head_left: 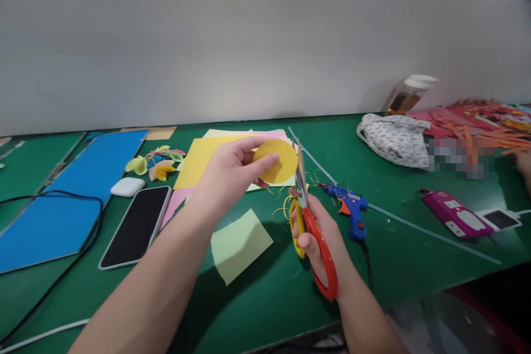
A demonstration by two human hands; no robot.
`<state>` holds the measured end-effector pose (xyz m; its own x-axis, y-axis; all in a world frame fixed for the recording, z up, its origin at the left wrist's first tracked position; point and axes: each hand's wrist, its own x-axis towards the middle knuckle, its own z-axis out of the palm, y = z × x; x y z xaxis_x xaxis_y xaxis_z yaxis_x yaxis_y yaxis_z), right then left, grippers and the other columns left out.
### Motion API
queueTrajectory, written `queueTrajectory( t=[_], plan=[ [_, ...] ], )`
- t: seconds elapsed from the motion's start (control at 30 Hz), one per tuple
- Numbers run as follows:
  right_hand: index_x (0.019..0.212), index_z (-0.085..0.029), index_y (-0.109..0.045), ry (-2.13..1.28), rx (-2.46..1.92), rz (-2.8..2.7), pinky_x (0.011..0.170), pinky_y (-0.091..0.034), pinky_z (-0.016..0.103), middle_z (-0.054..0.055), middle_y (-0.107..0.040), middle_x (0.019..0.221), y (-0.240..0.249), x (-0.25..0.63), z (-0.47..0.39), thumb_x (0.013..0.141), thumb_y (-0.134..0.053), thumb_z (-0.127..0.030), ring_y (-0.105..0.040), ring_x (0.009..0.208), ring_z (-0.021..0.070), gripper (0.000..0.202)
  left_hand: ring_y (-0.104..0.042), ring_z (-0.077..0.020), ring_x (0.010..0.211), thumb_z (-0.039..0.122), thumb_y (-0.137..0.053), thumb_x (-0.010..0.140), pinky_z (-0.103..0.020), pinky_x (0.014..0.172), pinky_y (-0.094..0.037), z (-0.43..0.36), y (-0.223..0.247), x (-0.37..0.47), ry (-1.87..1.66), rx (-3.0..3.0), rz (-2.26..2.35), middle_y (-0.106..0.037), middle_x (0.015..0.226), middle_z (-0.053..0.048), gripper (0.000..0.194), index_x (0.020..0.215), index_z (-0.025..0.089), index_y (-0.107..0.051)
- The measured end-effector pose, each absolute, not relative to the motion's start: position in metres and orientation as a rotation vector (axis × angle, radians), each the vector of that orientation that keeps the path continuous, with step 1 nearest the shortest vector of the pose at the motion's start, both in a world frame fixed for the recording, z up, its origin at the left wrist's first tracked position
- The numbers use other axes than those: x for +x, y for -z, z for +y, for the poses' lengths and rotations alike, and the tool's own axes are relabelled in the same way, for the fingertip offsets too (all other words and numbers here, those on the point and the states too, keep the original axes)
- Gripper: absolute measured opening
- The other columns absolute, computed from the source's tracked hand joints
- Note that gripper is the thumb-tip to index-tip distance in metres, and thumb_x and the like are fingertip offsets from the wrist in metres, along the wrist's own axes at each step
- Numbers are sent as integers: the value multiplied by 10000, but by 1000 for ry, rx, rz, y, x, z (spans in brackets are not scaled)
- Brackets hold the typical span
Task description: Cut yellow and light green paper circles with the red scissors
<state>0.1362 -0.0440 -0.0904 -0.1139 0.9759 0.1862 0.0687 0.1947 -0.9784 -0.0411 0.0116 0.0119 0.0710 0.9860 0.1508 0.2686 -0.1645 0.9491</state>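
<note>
My left hand pinches a round piece of yellow paper between thumb and fingers, above the paper stack. My right hand is wrapped around scissors with a red handle loop; a yellow loop shows on their other side. The blades point up and away, right beside the circle's right edge. Whether they touch the paper I cannot tell. Thin yellow paper strips curl by the scissors. Below the hands lies a pale green paper sheet, and behind them a yellow sheet tops other coloured papers.
Right of my hands lies a blue glue gun with a cord and a long glue stick. Further right are a purple box, a cloth pouch and a tilted bottle. A phone, white case and paper petals lie left.
</note>
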Motion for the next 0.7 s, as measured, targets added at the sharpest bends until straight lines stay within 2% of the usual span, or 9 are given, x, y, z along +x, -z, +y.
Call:
queueTrajectory(
  t=[0.5, 0.7],
  plan=[
    [1244, -198, -603, -959, -1174, -1469, 584, -509, 309, 64, -563, 840, 76, 129, -47, 678, -435, -899, -604, 754, 229, 917, -683, -175, 739, 428, -712, 784, -247, 574, -597, 12, -10, -41, -1118, 1568, 1289, -749, 889, -64, 375, 1072, 188, -730],
    [1251, -201, -600, -967, -1194, -1499, 578, -513, 291, 59, -575, 840, 77, 131, -47, 682, -428, -899, -604, 722, 212, 917, -673, -163, 720, 409, -713, 787, -237, 566, -593, 12, -10, -40, -1133, 1559, 1268, -745, 873, -56, 371, 1089, 193, -728]
  ],
)
